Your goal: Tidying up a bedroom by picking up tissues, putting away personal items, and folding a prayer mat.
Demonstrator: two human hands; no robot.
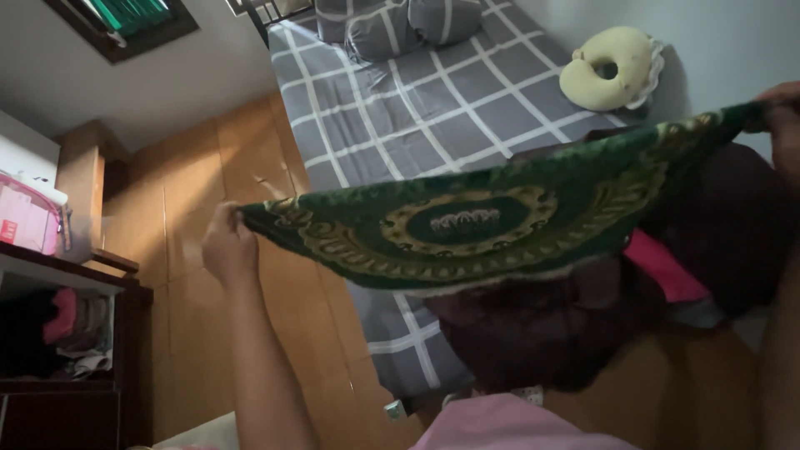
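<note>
A green rug with gold ornament and an oval pattern in its middle hangs stretched in the air between my two hands. My left hand pinches its left corner, fingers closed on the edge. My right hand grips the opposite corner at the frame's right edge, higher up, so the rug slopes upward to the right. Below the rug lies a dark maroon cloth, partly hidden by it.
A mattress with a grey checked sheet lies on the wooden floor, with grey pillows and a cream ring-shaped cushion on it. A dark shelf unit with clothes and a pink box stands at the left.
</note>
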